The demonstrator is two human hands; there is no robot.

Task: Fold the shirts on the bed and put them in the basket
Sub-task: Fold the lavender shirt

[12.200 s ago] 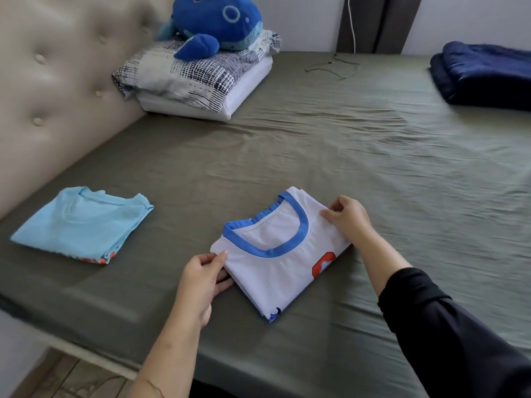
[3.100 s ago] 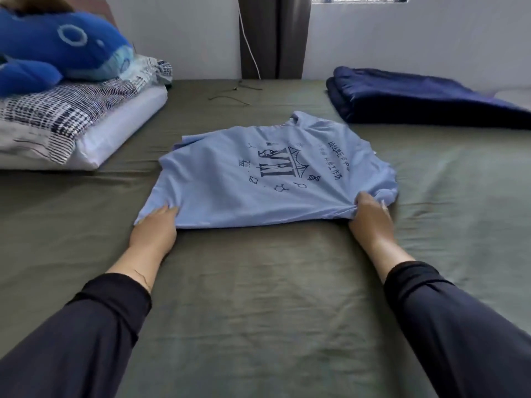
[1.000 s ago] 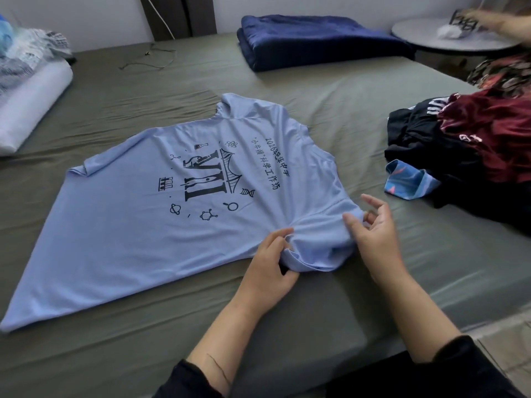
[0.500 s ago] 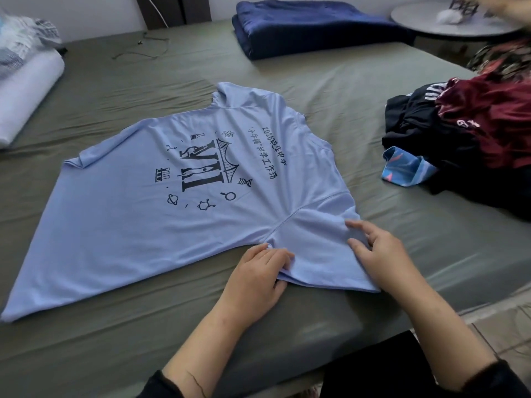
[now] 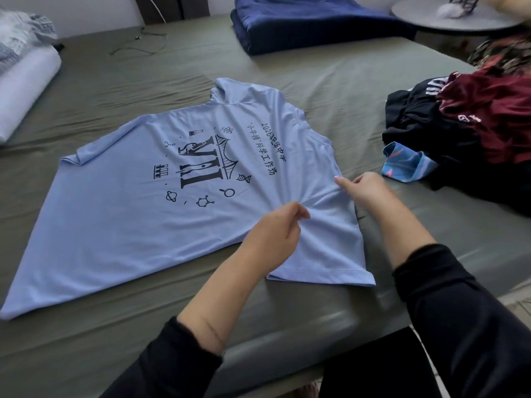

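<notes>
Light blue shirt [image 5: 138,214] lies spread print-up on the bed [image 5: 330,79]. Left hand [image 5: 273,237] and right hand [image 5: 363,188] both pinch its sleeve seam, fingers pressed together.

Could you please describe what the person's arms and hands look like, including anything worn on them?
Both arms wear dark, near-black long sleeves pushed up, leaving the forearms bare. The left hand and right hand are bare, with no gloves; no rings or watch show. A thin line marks the left forearm.
</notes>
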